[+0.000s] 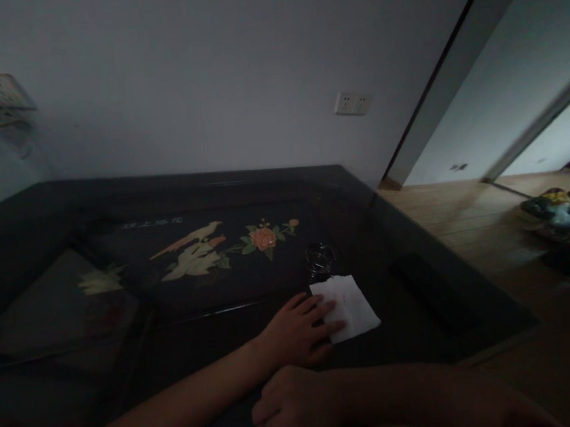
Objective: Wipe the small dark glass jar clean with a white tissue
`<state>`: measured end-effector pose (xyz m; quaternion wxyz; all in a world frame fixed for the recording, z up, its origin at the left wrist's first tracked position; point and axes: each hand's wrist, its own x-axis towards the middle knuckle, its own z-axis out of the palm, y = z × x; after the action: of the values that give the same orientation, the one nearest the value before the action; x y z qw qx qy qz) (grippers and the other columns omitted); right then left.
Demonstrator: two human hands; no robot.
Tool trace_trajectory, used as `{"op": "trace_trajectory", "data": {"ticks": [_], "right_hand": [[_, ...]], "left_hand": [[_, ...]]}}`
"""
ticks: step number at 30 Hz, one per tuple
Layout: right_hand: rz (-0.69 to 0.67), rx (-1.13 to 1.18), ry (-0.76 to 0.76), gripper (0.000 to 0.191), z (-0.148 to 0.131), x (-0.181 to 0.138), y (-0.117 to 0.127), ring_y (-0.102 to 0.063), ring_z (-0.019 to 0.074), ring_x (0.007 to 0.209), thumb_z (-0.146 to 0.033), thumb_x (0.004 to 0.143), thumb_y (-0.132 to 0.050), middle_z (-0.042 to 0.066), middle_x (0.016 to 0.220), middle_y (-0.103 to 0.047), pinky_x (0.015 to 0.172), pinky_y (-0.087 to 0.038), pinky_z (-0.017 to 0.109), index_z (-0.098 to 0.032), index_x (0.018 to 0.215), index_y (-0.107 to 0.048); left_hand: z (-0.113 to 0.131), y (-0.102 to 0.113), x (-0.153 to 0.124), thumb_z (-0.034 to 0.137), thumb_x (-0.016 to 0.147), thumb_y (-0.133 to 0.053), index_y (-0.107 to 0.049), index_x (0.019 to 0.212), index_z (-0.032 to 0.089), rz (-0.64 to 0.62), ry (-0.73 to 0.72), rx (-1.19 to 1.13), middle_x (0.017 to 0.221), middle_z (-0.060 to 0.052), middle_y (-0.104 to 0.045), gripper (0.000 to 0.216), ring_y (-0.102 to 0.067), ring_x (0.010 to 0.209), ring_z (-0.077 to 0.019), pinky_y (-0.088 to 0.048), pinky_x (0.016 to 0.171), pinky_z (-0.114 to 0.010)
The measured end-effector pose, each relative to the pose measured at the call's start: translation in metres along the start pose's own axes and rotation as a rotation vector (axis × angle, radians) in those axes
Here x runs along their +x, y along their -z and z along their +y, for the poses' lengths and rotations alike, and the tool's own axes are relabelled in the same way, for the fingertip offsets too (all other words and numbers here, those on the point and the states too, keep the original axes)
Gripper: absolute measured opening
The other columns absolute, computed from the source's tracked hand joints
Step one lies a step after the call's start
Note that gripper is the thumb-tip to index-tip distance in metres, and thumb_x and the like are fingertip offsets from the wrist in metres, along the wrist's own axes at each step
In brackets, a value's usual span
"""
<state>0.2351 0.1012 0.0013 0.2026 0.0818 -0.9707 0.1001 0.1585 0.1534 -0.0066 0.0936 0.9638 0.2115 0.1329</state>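
Dark glass-topped table (pixel 175 327): right edge just past white napkin (pixel 348 307), open room left and far. Left hand (pixel 297 331) flat, fingers resting on napkin's left part. Right hand (pixel 291 410) curled closed, nearer, apart from napkin. Small glass (pixel 321 259) just behind napkin.

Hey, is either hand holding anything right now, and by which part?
Nothing is gripped. The left hand lies flat, its fingers pressing down on the left edge of the white tissue. The right hand is curled, with nothing visible in it.
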Motion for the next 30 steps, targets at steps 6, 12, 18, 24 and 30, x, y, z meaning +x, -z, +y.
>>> {"op": "trace_trajectory", "data": {"ticks": [6, 12, 18, 24, 30], "right_hand": [[0.130, 0.030, -0.019, 0.037, 0.005, 0.001, -0.006, -0.046, 0.0098, 0.047, -0.047, 0.082, -0.066, -0.007, 0.049, -0.055, 0.042, -0.032, 0.024, -0.023, 0.059, -0.049], [0.309, 0.239, -0.203, 0.045, 0.013, 0.003, 0.007, -0.041, 0.0107, 0.046, -0.048, 0.091, -0.050, -0.005, 0.047, -0.046, 0.047, -0.029, 0.026, -0.022, 0.055, -0.044], [0.623, 0.733, -0.850, 0.045, 0.037, 0.010, 0.013, -0.041, 0.0089, 0.048, -0.050, 0.093, -0.044, -0.005, 0.053, -0.044, 0.049, -0.033, 0.023, -0.019, 0.061, -0.047], [0.686, 0.823, -0.921, 0.045, 0.041, 0.012, 0.011, -0.050, 0.0113, 0.059, -0.058, 0.092, -0.043, -0.001, 0.067, -0.052, 0.054, -0.041, 0.023, -0.016, 0.082, -0.056], [0.688, 0.719, -0.925, 0.037, 0.039, 0.008, 0.017, -0.058, 0.0169, 0.083, -0.051, 0.092, -0.048, 0.004, 0.091, -0.061, 0.079, -0.048, 0.030, -0.017, 0.103, -0.059]], "left_hand": [[-0.001, 0.011, -0.003, 0.035, 0.091, -0.049, -0.045, 0.140, 0.029, 0.015, 0.014, -0.101, 0.151, -0.010, -0.040, 0.050, -0.041, 0.134, -0.0328, -0.033, 0.107, -0.055], [0.000, 0.045, -0.032, 0.026, 0.094, -0.039, -0.066, 0.105, 0.020, 0.359, 0.509, -0.748, 0.108, -0.006, -0.069, 0.030, -0.062, 0.104, -0.0186, -0.047, 0.095, -0.034], [0.001, 0.044, -0.053, 0.047, 0.092, -0.041, -0.068, 0.091, 0.015, 0.611, 0.845, -1.359, 0.091, -0.007, -0.070, 0.042, -0.064, 0.082, -0.0190, -0.050, 0.066, -0.026], [-0.005, 0.042, -0.058, 0.050, 0.091, -0.044, -0.069, 0.096, 0.014, 0.546, 0.775, -1.407, 0.086, -0.006, -0.069, 0.044, -0.056, 0.063, -0.0131, -0.040, 0.051, -0.021], [-0.009, 0.044, -0.058, 0.046, 0.091, -0.048, -0.070, 0.098, 0.015, 0.641, 0.733, -1.377, 0.098, -0.007, -0.070, 0.039, -0.062, 0.095, -0.0223, -0.047, 0.089, -0.031]]}}
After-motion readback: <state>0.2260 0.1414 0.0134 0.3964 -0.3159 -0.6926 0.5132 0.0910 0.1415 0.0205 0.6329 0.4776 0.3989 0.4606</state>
